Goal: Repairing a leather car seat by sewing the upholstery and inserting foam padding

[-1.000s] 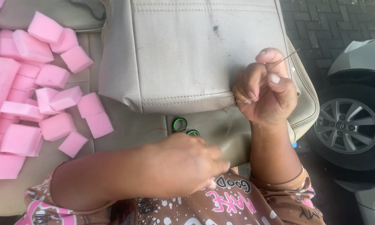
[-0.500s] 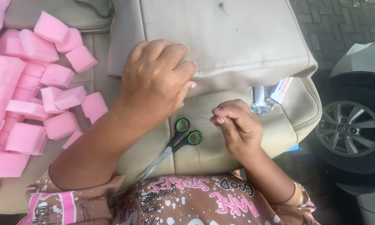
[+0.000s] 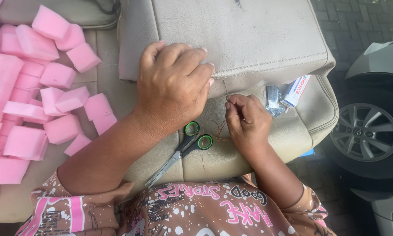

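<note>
The beige seat cover point(image 3: 249, 39) lies at twelve o'clock, now pressed flat under the left hand point(image 3: 174, 87), which has moved up from the lap. The right hand point(image 3: 246, 120) has dropped, pinching a needle point(image 3: 226, 87) at the seam. Scissors point(image 3: 183, 150) lie at six o'clock.

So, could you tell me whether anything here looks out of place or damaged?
Little stands out. Pink foam blocks lie jumbled at the left, and a small dark mark spots the beige seat cover near the top edge. The scissors lie flat, closed.
</note>
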